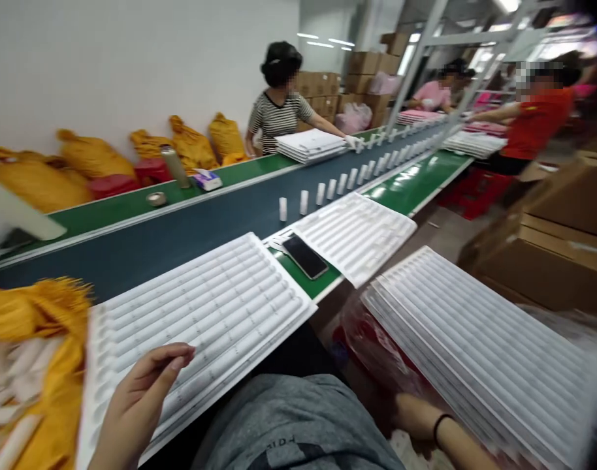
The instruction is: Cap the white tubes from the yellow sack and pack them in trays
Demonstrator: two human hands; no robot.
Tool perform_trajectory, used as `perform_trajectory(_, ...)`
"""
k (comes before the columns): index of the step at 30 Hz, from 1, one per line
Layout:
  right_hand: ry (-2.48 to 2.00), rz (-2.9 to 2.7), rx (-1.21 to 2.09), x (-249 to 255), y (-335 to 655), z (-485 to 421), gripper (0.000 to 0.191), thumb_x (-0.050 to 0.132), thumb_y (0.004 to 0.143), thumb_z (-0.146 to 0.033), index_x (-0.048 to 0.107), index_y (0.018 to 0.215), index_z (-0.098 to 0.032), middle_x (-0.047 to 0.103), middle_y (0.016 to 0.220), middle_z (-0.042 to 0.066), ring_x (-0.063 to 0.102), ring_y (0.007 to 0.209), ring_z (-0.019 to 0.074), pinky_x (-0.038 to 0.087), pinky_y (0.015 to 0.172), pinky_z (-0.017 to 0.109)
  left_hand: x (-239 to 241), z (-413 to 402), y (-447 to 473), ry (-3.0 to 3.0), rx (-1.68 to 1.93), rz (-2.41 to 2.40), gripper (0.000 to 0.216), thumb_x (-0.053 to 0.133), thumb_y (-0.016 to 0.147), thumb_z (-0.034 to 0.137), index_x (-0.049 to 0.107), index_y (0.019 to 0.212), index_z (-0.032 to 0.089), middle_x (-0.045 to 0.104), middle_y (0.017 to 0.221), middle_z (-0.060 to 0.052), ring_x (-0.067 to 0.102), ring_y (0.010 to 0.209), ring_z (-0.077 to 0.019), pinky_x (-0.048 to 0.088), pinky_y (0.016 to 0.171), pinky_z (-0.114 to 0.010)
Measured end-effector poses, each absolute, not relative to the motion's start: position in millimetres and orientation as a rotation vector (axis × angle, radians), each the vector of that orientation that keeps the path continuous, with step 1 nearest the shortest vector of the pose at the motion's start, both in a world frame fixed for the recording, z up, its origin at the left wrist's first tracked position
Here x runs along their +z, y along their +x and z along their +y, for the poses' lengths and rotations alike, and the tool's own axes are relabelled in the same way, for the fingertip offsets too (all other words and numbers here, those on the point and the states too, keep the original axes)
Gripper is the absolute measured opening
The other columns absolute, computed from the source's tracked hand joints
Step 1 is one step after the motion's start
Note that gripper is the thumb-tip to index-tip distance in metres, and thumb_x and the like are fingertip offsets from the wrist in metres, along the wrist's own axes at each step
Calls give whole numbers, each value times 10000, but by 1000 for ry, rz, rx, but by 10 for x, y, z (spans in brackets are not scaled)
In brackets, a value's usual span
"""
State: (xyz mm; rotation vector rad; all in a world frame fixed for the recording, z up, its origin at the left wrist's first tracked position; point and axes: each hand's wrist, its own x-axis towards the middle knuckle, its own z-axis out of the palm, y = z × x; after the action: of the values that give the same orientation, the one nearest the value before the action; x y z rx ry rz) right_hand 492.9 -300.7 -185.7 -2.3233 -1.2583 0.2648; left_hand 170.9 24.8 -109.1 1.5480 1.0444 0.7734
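My left hand (146,391) hovers over the near edge of a stack of white trays (200,313). Its thumb and fingertips are drawn together, with nothing visible between them. Rows of white tubes with small dark print lie across the top tray. Low on the right, my right hand (409,418) reaches down beside a taller stack of white trays (475,346). Shadow and blur hide its fingers, so what it touches cannot be made out. Between the stacks, a phone (306,256) lies next to another white tray (357,232).
A blue conveyor belt (205,215) carries several upright white tubes (303,202). A yellow sack (58,365) with pale tubes lies at left. Across the belt, a person in stripes (279,117) reaches over it. Cardboard boxes (563,228) stand at right.
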Motion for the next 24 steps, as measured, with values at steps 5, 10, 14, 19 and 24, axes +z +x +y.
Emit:
perform_trajectory(5,-1936,-1695,305,-1336,5098,-1707,279,417,908,-285,673,979,-200,692,954,82,659,888,204,556,790,349,-1109,215,1249,1659,767,1204,313,602,784,443,637,934,170,690,937,-74,659,901,-220,536,831,-331)
perform_trajectory(10,-1763,-2148,128,-1375,5206,-927,269,455,820,-185,664,988,-204,670,1000,102,646,886,258,546,776,415,-942,623,676,1937,642,1712,374,449,841,406,600,1044,130,659,1069,-125,613,1011,-246,479,888,-356)
perform_trajectory(14,-1738,-2275,115,-1550,5336,-739,290,518,793,-214,650,1052,-215,664,968,79,650,821,242,554,745,393,-929,1028,162,1857,521,2077,271,547,810,340,616,942,113,654,1026,-141,581,1043,-273,414,925,-429)
perform_trajectory(19,-1726,-2276,208,-1463,5434,-712,161,594,736,-234,644,886,-262,655,974,60,649,880,242,556,756,355,-1054,1020,-35,1841,403,2096,199,608,790,323,611,752,129,663,808,-91,616,879,-234,425,880,-420)
perform_trajectory(24,-1783,-2086,286,-1206,5405,-723,203,598,760,-335,592,953,-273,668,842,44,648,697,221,544,576,317,-1001,655,270,2016,720,1829,278,540,813,339,601,1025,170,637,1127,-112,554,1103,-258,392,978,-358)
